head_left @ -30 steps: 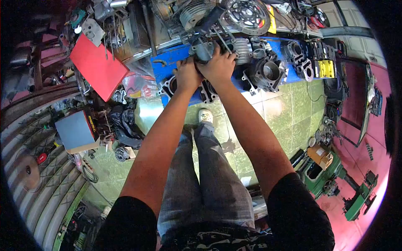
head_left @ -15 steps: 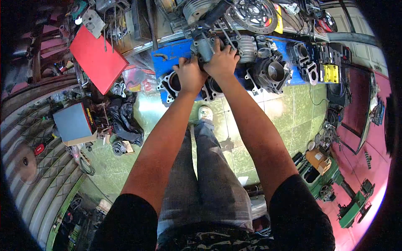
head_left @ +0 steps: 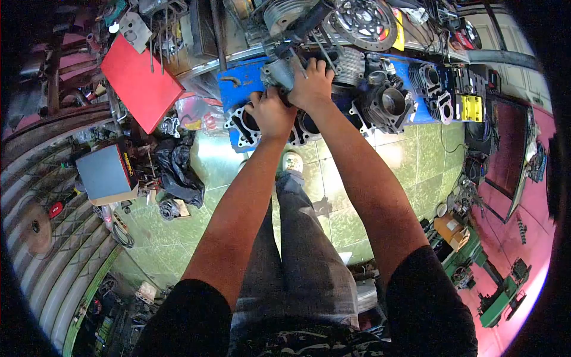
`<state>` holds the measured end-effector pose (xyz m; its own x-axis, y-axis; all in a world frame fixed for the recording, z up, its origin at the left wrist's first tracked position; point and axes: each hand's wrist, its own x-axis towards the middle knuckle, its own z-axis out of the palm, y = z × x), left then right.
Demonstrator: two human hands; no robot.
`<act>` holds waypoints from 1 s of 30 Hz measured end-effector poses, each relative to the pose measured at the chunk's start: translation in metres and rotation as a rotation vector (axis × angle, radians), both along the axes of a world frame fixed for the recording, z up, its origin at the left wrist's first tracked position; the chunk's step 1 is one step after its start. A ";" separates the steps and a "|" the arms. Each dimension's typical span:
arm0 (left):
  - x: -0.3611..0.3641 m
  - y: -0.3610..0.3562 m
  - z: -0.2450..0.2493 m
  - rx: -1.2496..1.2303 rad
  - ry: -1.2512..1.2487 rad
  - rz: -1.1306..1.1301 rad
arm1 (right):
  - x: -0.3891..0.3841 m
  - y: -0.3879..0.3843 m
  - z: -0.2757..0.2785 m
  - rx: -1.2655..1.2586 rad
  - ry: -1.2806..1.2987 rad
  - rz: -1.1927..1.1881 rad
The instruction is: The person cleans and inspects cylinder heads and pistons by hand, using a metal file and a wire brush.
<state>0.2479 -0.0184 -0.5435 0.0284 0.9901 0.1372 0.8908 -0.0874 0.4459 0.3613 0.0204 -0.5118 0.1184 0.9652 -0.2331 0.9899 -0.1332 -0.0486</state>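
Note:
A grey cast-metal engine part point(head_left: 278, 74) with a rounded body lies at the near middle of the blue bench top point(head_left: 233, 90). My right hand point(head_left: 313, 90) is closed over its right side, with the fingertips pointing away from me. Curled against its near edge, my left hand point(head_left: 273, 116) grips it from the front; the fingertips are partly hidden. An engine cylinder with an open bore point(head_left: 244, 122) sits just left of my left hand. To the right of my right hand are a finned cylinder point(head_left: 351, 66) and a larger dark cylinder point(head_left: 389, 102).
A brake disc point(head_left: 364, 24) and a coil-like finned part point(head_left: 284, 16) lie at the back. Further right are small cylinders point(head_left: 423, 77) and a yellow part point(head_left: 470, 108). A red panel point(head_left: 140, 83) leans at left; a grey box point(head_left: 106, 172) stands below it.
The grey engine part has turned and shifted left in my hands. My left hand has come slightly nearer to me, and the right hand has moved a little left.

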 end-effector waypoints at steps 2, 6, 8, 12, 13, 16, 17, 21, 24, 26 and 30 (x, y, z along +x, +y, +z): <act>-0.002 -0.002 -0.001 0.003 -0.013 0.024 | -0.004 -0.001 0.000 0.016 0.004 0.016; -0.013 -0.003 0.000 0.011 -0.033 0.044 | -0.017 -0.005 0.007 0.034 0.050 -0.045; -0.017 -0.001 0.001 -0.003 -0.030 0.017 | -0.020 -0.005 0.005 0.035 0.044 -0.055; -0.025 0.001 0.007 -0.076 0.002 -0.023 | -0.023 -0.006 -0.001 0.012 0.020 -0.153; -0.027 0.001 0.010 -0.093 -0.002 -0.024 | -0.024 -0.005 0.000 -0.032 0.053 -0.219; -0.037 -0.002 0.006 -0.085 0.021 -0.010 | -0.027 -0.004 0.011 -0.027 0.104 -0.241; -0.040 -0.003 0.005 -0.074 0.006 -0.013 | -0.029 -0.004 0.018 -0.050 0.137 -0.261; -0.038 0.001 -0.005 0.014 0.030 -0.084 | -0.027 -0.011 0.007 0.048 0.165 -0.221; -0.033 0.001 -0.007 -0.065 0.048 -0.094 | -0.027 -0.016 -0.004 0.180 0.119 -0.157; -0.032 -0.003 -0.002 -0.052 -0.060 -0.089 | -0.027 -0.019 -0.005 0.252 0.140 -0.163; -0.030 -0.012 -0.012 0.026 -0.118 -0.095 | -0.026 -0.023 -0.001 0.232 0.147 -0.126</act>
<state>0.2179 -0.0306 -0.5557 0.1035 0.9799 0.1708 0.8194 -0.1813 0.5438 0.3350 -0.0025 -0.5132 0.2222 0.9745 -0.0315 0.9463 -0.2233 -0.2338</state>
